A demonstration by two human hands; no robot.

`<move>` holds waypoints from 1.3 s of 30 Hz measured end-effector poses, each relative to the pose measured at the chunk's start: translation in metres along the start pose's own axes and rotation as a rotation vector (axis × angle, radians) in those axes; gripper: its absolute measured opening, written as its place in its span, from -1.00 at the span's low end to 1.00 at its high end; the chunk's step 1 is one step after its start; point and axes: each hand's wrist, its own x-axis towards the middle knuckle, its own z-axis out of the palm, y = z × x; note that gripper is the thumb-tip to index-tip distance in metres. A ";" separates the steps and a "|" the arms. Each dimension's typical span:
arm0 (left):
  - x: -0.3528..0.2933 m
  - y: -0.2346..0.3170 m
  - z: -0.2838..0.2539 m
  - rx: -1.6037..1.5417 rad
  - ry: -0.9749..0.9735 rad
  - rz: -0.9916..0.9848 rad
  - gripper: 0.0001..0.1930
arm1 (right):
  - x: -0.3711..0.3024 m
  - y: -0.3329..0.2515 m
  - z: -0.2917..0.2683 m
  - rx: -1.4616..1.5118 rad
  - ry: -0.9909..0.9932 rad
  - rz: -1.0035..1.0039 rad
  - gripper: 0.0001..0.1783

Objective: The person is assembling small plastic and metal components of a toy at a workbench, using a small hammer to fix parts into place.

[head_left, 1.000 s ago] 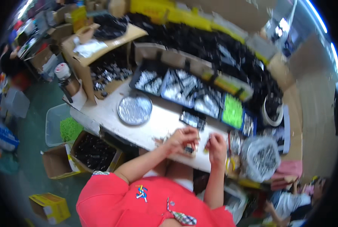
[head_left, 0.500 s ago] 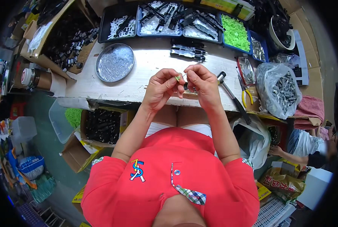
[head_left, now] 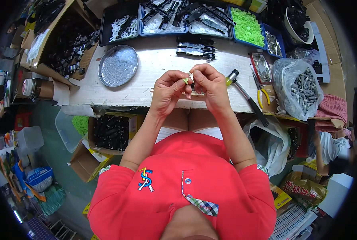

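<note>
Over the near edge of the white bench, my two hands meet at the fingertips. My left hand (head_left: 169, 89) pinches a small light-green plastic piece (head_left: 185, 81) between thumb and forefinger. My right hand (head_left: 211, 85) pinches a thin, shiny metal pin (head_left: 191, 75), its end close by the green piece; whether the two touch is too small to tell. Something dark shows under the right fingers, its shape mostly hidden. Just right of that hand lies a hammer (head_left: 250, 102), with a yellow part by its head.
A round metal dish (head_left: 118, 66) of clear greasy stuff is on the left. Black parts (head_left: 195, 51) lie mid-bench, below bins of white pieces (head_left: 164, 25) and green pieces (head_left: 247, 27). Yellow-handled pliers (head_left: 262, 94) and a bag of grey parts (head_left: 302, 91) are on the right.
The fingertips of both hands have drawn slightly closer, bringing the pin nearer the green piece. The whole view has shifted a little. At far right, another person's arm has moved.
</note>
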 end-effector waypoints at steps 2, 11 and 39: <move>0.000 0.000 0.000 0.009 0.013 0.001 -0.88 | 0.000 0.001 0.001 -0.012 0.001 0.008 -0.88; -0.003 -0.003 -0.001 0.227 0.072 0.134 -0.89 | -0.004 0.003 0.003 -0.070 -0.011 0.102 -0.88; -0.008 0.009 -0.016 1.266 0.093 0.544 -0.87 | 0.001 0.006 -0.025 -1.215 -0.119 -0.786 -0.91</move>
